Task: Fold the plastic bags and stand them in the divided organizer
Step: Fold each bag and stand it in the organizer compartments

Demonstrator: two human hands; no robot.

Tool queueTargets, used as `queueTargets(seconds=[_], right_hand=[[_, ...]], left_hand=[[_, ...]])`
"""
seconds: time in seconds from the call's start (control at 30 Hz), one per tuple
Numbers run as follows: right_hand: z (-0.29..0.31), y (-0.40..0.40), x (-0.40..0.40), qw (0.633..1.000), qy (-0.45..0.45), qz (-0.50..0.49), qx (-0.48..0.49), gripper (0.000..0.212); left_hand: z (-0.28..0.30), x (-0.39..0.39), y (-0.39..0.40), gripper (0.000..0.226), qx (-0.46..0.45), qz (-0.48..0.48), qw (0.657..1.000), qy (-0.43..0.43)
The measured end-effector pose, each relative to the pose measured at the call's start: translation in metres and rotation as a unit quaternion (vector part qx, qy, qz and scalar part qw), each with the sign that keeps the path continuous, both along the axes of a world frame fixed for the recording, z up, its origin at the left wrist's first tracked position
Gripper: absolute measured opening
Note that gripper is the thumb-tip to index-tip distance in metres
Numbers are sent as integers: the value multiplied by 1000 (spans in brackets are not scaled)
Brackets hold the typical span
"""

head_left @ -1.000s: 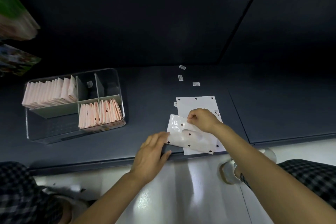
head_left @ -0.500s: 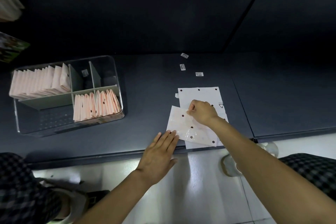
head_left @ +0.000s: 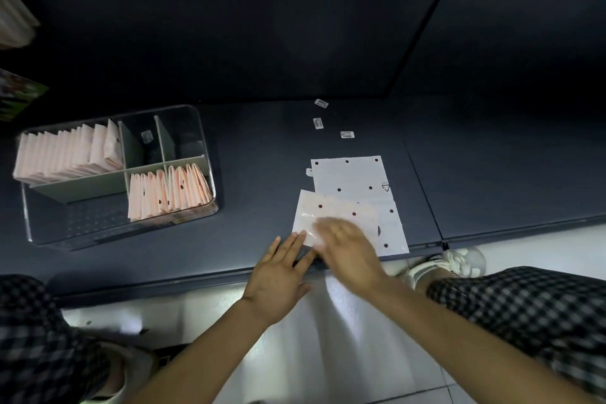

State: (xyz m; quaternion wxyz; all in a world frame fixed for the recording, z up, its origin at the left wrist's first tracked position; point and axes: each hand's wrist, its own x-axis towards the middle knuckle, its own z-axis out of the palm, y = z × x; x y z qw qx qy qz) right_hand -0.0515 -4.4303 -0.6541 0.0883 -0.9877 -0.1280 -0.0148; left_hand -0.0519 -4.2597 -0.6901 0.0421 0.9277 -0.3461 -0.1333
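A folded white plastic bag [head_left: 331, 210] with dark dots lies on the dark shelf, on top of a flat unfolded bag [head_left: 352, 175]. My right hand [head_left: 347, 246], blurred with motion, lies flat over the folded bag's near part. My left hand [head_left: 282, 269] rests flat with straight fingers at the shelf's front edge, its fingertips touching the bag's near left corner. The clear divided organizer [head_left: 205, 147] stands to the left. Two of its compartments hold rows of upright folded pink bags [head_left: 167, 193].
Three small white labels [head_left: 347, 134] lie on the shelf [head_left: 255, 174] behind the bags. The shelf's front edge runs just under my hands, with pale floor below. My checkered trouser legs and a white shoe [head_left: 459, 261] are near the right.
My right hand let go of its pinch at the bag's top and slid down toward me, flat over the folded bag. My left hand stayed at the near left corner.
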Motion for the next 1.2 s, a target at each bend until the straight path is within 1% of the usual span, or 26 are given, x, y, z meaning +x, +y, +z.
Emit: queueTargets(seconds=[0.07, 0.17, 0.23, 0.3, 0.37, 0.4, 0.47, 0.53, 0.57, 0.73, 0.8, 0.87, 0.93, 1.0, 1.03, 1.1, 1.13, 1.2], right_hand=[[-9, 2, -25, 997, 36, 41, -60, 46], [-15, -17, -49, 986, 110, 21, -124, 62], [-13, -37, -60, 978, 142, 13, -155, 66], [-7, -55, -68, 969, 170, -15, -177, 66], [-3, -68, -74, 969, 163, -31, -184, 64], [-2, -72, -74, 972, 158, -37, -170, 61], [-1, -76, -71, 981, 143, -69, -109, 52], [1, -75, -66, 989, 87, -108, -51, 41], [3, -73, -63, 989, 76, -119, -34, 39], [0, -55, -40, 990, 76, -116, 10, 32], [-2, -49, -33, 992, 71, -106, 12, 29], [-4, -49, -26, 994, 71, -85, -6, 27], [-1, -47, -21, 995, 67, -55, -47, 22], [-1, -46, -20, 994, 41, -24, -102, 14], [-2, -45, -19, 991, 30, -17, -127, 17], [-3, -45, -19, 989, 15, -15, -147, 25], [-2, -46, -18, 990, 12, -12, -143, 27], [1, -49, -16, 995, 25, -16, -98, 28]], left_hand=[[1, 1, 1, 67, 7, -5, 1000, 0], [3, 3, 1, 68, 16, -11, 1000, -1], [5, 3, 1, 67, 27, -14, 1000, -4], [7, 3, 1, 66, 36, -13, 999, -1], [9, 3, 1, 66, 41, -7, 999, 4], [10, 4, 2, 66, 41, -1, 999, 6], [11, 4, 2, 66, 37, 10, 999, 15], [13, 5, 1, 65, 29, 17, 999, 22], [14, 6, 0, 64, 23, 19, 999, 27], [16, 12, 0, 61, 2, 30, 999, 42], [17, 14, -1, 60, -2, 35, 999, 41], [17, 15, -3, 59, -7, 42, 998, 42], [16, 16, -5, 57, -18, 52, 997, 47], [16, 17, -7, 54, -30, 62, 996, 53], [16, 17, -9, 54, -35, 66, 996, 54], [16, 18, -10, 53, -48, 73, 995, 56], [16, 19, -11, 54, -59, 79, 994, 54], [17, 21, -9, 57, -101, 104, 989, 43]])
